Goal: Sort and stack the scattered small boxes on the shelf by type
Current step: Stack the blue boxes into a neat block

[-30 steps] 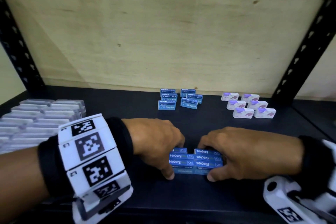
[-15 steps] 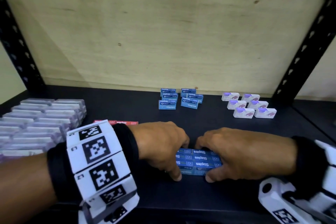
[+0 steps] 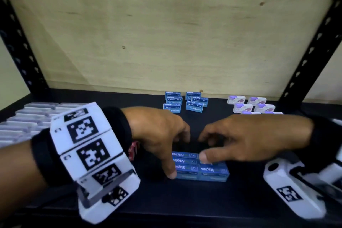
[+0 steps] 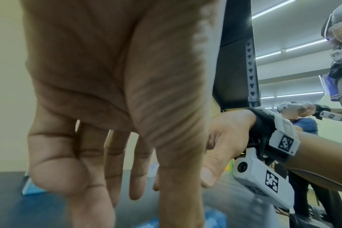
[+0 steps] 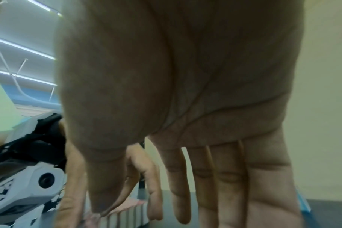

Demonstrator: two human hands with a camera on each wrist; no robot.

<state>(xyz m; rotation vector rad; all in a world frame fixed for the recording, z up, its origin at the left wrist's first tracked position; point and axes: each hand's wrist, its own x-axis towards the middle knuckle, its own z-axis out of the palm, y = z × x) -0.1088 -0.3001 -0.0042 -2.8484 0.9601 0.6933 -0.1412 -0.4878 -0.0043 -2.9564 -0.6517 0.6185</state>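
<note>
A flat block of blue staples boxes (image 3: 203, 169) lies near the front of the black shelf (image 3: 240, 200). My left hand (image 3: 175, 155) hangs over the block's left end, its thumb tip (image 3: 171, 174) touching the front left corner. The fingers hang straight in the left wrist view (image 4: 127, 185), with blue boxes (image 4: 215, 219) below them. My right hand (image 3: 205, 146) hovers just above the block's right half, fingers loosely spread and holding nothing. The right wrist view shows that hand (image 5: 166, 192) with straight fingers.
More blue staples boxes (image 3: 183, 103) stand in short stacks at the back centre. White and purple boxes (image 3: 251, 104) sit at the back right. Rows of grey boxes (image 3: 27, 122) fill the left side. A red box (image 3: 133, 151) peeks out behind my left wrist.
Both hands were clamped round the ends of the blue block. Now the right hand has let go and risen, and the left hand has loosened to a thumb touch.
</note>
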